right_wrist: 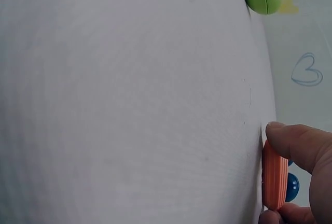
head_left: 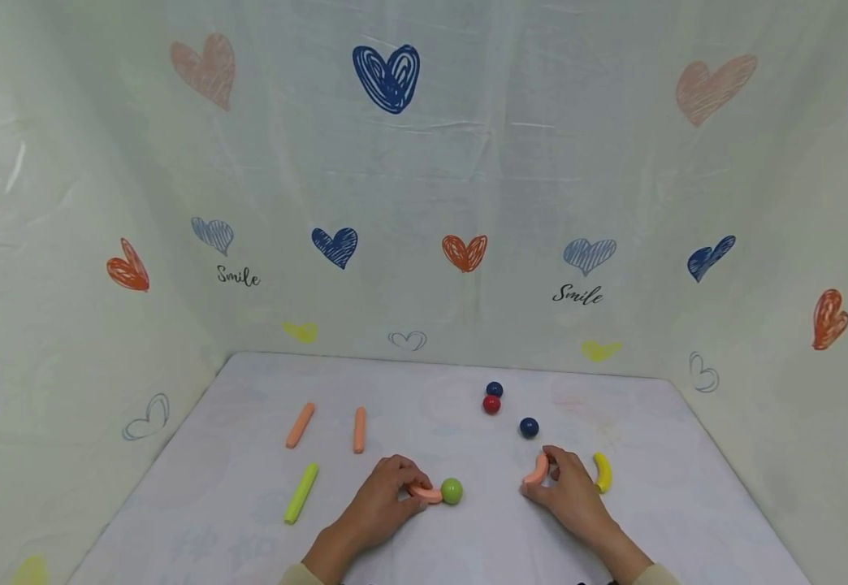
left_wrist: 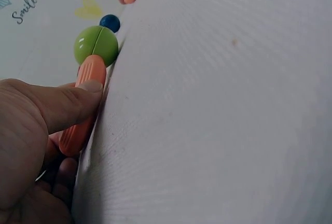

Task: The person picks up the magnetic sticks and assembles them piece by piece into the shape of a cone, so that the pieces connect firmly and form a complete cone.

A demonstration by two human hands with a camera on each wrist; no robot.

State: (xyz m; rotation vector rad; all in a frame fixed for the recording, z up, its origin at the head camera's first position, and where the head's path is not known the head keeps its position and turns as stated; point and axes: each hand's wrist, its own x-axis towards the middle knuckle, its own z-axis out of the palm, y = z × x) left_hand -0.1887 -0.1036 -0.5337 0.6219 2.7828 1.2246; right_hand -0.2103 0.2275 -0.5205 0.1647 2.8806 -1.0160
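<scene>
My left hand [head_left: 380, 502] pinches a curved orange rod [left_wrist: 78, 133] between thumb and fingers, low over the white tabletop. Its free end meets a glossy green ball [head_left: 452, 491] with a seam round it; whether the two are joined I cannot tell. Further right, my right hand [head_left: 573, 500] holds a second curved orange rod [right_wrist: 275, 175] by its two ends, thumb at one and fingers at the other. Just outside the right hand lies a curved yellow rod [head_left: 603, 472]. Beyond its fingertips sits a dark blue ball [head_left: 530, 427].
Two straight orange rods [head_left: 300, 425] and a straight yellow-green rod [head_left: 300, 493] lie on the left of the table [head_left: 197, 487]. Toward the back, a red ball [head_left: 491, 405] touches another dark blue ball [head_left: 495, 389]. A heart-printed sheet [head_left: 468, 162] encloses the table behind and at both sides.
</scene>
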